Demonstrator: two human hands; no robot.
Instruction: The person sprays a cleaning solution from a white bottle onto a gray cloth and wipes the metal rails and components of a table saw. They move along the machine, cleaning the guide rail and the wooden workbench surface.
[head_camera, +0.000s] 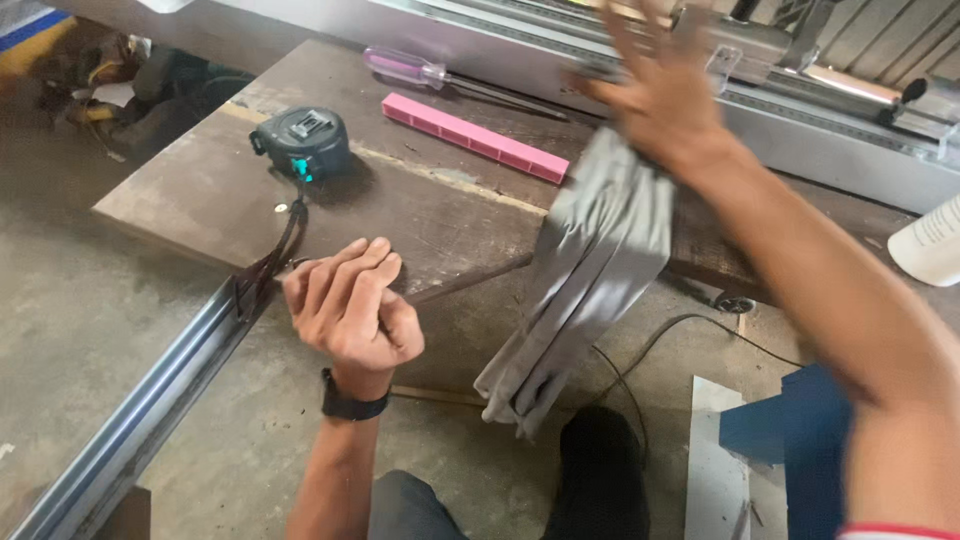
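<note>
Right hand (660, 95) blurred, fingers spread, metal strips (590, 280) hanging below the palm; hold unclear, they could slip. Left hand (350, 300) loosely curled, empty, beside them.

Soft, even daylight fills the scene, moderately bright, with no harsh glare. Shadows are faint and diffuse: a small dark patch sits beneath the tape measure (301, 141) on the desk (180, 195). The right hand (655, 90) is heavily smeared by motion blur, its fingers ghosted, and the grey strips (590, 270) under it are streaked too. The left hand (350, 300) is fairly sharp. The white bottle (930, 240) at the edge looks slightly overexposed.
</note>
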